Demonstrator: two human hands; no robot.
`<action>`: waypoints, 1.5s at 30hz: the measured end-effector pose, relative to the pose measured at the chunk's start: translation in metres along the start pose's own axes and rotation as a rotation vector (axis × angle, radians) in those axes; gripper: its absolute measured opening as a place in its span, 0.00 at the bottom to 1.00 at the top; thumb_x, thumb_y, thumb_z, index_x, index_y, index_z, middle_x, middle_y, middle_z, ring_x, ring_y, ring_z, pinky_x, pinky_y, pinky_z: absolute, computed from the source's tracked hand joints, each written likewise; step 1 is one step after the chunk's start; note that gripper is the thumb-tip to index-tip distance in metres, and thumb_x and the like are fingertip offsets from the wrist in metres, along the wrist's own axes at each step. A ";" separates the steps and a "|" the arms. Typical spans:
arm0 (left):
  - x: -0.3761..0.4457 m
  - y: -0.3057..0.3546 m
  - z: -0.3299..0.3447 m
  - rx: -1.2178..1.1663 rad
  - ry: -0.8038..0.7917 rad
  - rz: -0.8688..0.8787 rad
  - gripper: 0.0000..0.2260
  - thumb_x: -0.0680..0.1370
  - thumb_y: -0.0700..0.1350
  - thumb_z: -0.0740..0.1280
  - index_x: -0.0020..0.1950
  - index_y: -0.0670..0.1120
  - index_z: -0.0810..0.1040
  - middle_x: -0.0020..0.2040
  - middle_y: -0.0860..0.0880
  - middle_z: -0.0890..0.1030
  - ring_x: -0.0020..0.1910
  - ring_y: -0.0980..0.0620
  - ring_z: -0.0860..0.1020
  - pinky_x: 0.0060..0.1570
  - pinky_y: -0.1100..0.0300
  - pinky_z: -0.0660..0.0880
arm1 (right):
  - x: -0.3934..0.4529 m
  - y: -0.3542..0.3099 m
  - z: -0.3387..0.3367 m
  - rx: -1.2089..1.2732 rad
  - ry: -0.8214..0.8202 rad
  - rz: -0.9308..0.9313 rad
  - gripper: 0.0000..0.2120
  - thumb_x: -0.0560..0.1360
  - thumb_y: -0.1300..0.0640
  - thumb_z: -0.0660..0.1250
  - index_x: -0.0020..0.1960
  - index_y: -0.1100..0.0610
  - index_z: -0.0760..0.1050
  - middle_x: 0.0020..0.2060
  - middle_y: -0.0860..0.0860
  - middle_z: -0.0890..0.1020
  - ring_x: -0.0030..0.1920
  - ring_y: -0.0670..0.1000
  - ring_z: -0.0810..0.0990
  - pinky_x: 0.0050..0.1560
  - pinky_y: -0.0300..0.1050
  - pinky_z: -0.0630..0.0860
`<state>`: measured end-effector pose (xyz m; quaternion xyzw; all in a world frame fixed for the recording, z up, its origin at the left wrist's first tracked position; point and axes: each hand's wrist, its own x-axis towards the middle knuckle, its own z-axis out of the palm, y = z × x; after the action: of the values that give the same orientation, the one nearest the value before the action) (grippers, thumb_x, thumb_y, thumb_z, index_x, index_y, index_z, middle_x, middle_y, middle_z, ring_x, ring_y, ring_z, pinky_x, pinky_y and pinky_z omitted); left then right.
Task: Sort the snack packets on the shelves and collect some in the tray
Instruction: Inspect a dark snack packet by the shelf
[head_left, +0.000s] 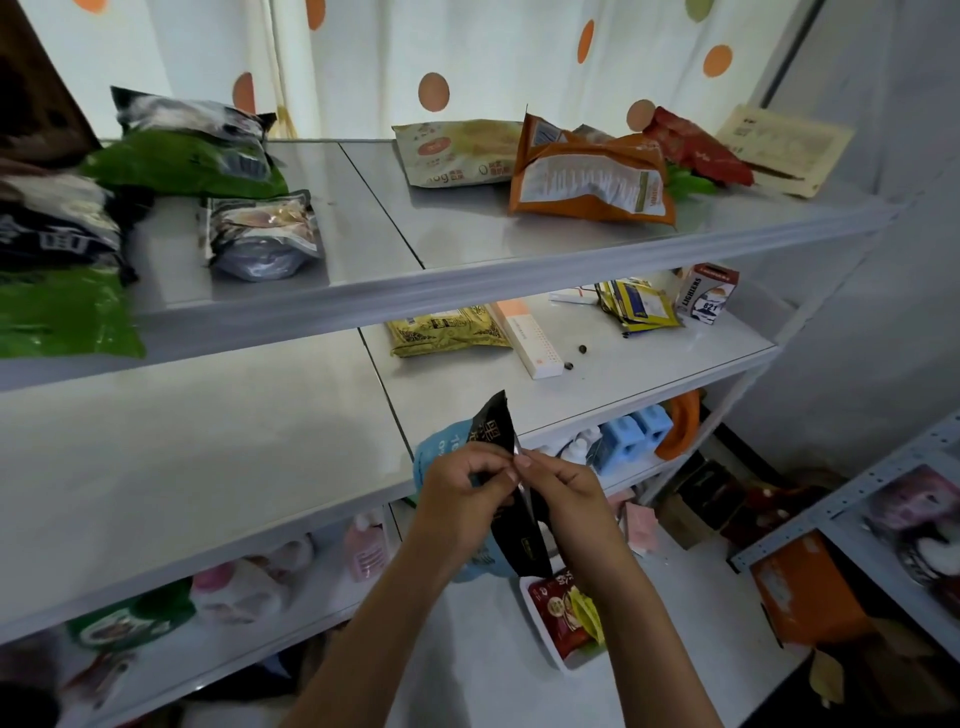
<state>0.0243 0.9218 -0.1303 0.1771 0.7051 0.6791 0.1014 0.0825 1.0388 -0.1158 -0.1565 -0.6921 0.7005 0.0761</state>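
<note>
Both hands hold packets in front of the middle shelf (208, 457). My left hand (457, 488) and my right hand (558, 486) pinch a black packet (496, 421) at its edge, fingertips close together. A light blue packet (434, 449) sits behind the black one, against my left hand. Below my right forearm a white tray (558, 662) on the floor holds a red packet (553, 608) and a yellow-green one. On the top shelf lie green packets (182, 161), a silver packet (260, 234), a beige packet (457, 150) and an orange packet (587, 176).
The middle shelf's right half carries a gold packet (447, 330), a long white box (530, 338), yellow sachets (641, 306) and a lighters box (709, 293). Lower shelves hold bottles and blue items (631, 431). A second shelf unit (857, 509) stands at the right.
</note>
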 end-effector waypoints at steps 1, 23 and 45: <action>0.000 -0.001 0.000 -0.003 0.011 0.000 0.05 0.74 0.32 0.70 0.42 0.40 0.84 0.45 0.47 0.83 0.41 0.57 0.81 0.41 0.69 0.76 | 0.002 0.001 -0.001 -0.021 -0.004 -0.007 0.11 0.81 0.59 0.63 0.53 0.62 0.83 0.46 0.62 0.85 0.50 0.58 0.84 0.55 0.50 0.79; 0.005 -0.039 -0.014 0.152 -0.152 -0.017 0.16 0.71 0.34 0.71 0.33 0.56 0.83 0.41 0.56 0.84 0.43 0.55 0.82 0.47 0.57 0.79 | 0.016 0.007 -0.012 -0.518 -0.118 0.109 0.12 0.76 0.64 0.64 0.36 0.68 0.75 0.24 0.50 0.72 0.25 0.45 0.69 0.31 0.41 0.67; -0.003 -0.018 -0.015 -0.090 -0.180 -0.184 0.12 0.80 0.39 0.63 0.36 0.46 0.73 0.31 0.52 0.69 0.34 0.54 0.68 0.35 0.64 0.69 | 0.018 0.010 0.006 -0.081 0.046 -0.023 0.15 0.77 0.69 0.61 0.32 0.61 0.68 0.22 0.46 0.65 0.25 0.44 0.62 0.28 0.36 0.61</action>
<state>0.0191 0.9068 -0.1480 0.1672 0.6751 0.6794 0.2339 0.0652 1.0390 -0.1275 -0.1674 -0.7197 0.6672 0.0936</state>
